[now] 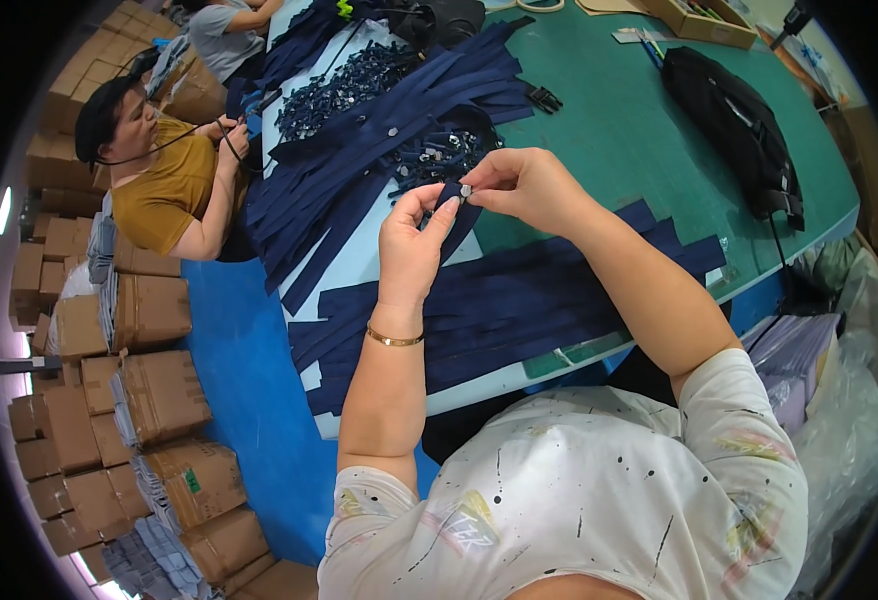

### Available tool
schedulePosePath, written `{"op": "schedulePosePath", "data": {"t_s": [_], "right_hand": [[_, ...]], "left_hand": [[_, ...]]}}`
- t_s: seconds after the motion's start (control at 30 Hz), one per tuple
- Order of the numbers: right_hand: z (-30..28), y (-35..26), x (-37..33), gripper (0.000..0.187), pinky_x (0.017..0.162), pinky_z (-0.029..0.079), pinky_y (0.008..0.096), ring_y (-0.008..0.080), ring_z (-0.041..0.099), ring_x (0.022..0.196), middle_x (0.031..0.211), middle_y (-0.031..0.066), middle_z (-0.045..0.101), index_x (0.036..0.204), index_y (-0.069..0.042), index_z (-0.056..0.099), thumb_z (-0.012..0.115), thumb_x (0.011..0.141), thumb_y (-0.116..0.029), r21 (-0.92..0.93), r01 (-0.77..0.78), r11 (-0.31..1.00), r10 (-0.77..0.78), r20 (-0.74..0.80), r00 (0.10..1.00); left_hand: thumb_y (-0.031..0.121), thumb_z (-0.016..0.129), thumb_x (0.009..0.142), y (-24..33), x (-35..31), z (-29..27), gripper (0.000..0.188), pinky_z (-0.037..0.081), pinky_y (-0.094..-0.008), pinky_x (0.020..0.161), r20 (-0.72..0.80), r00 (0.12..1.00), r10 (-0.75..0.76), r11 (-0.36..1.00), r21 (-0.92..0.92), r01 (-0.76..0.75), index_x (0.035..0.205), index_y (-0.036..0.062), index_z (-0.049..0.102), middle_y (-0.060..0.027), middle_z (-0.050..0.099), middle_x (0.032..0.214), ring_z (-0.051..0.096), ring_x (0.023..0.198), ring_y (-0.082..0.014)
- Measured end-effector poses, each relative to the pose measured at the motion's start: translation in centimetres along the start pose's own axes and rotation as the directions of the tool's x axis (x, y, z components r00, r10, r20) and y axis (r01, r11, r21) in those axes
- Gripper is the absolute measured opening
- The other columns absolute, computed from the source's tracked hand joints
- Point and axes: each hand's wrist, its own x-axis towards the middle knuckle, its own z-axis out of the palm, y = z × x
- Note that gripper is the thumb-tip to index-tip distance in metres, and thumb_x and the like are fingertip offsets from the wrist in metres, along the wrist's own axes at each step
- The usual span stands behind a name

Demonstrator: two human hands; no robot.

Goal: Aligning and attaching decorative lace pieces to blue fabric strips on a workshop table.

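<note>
My left hand pinches a navy fabric strip between thumb and fingers. At the strip's upper end is a small silver metal piece, gripped by the thumb and fingertips of my right hand. My fingers partly cover both, so how they are joined cannot be made out. Just beyond my hands lies a heap of small navy pieces with silver metal parts. Long navy strips fan out to the left of it. Nearer me, under my forearms, more navy strips lie stacked flat.
A green-topped table carries a black bag at right, a black buckle and a box at the back. Another heap of small parts lies far left. A co-worker sits left, near stacked cartons.
</note>
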Motion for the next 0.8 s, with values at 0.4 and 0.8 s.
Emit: {"op": "schedulePosePath", "data": {"t_s": [0.4, 0.8], "right_hand": [[-0.2, 0.5, 0.3, 0.014, 0.068, 0.050, 0.0214, 0.0091, 0.063, 0.074, 0.082, 0.0064, 0.068, 0.092, 0.002, 0.068, 0.069, 0.080, -0.005, -0.013, -0.040, 0.999, 0.040, 0.005, 0.999], [1.8, 0.0, -0.1, 0.024, 0.072, 0.049, 0.0225, 0.0089, 0.062, 0.077, 0.082, 0.0045, 0.067, 0.100, -0.001, 0.058, 0.069, 0.079, -0.005, 0.039, 0.023, 0.999, -0.021, -0.051, 0.998]], "left_hand": [[0.011, 0.066, 0.085, -0.2, -0.1, -0.4, 0.014, 0.042, -0.0184, 0.068, 0.042, 0.997, -0.066, 0.996, 0.057, 0.064, 0.094, -0.0003, 0.064, 0.0014, 0.061, 0.082, 0.052, 0.076, -0.0044], [0.008, 0.065, 0.086, -0.1, 0.4, -0.2, 0.018, 0.045, -0.0197, 0.079, -0.030, 0.993, -0.117, 0.968, -0.229, 0.107, 0.101, -0.0011, 0.067, -0.0062, 0.066, 0.096, 0.059, 0.086, -0.0086]]}}
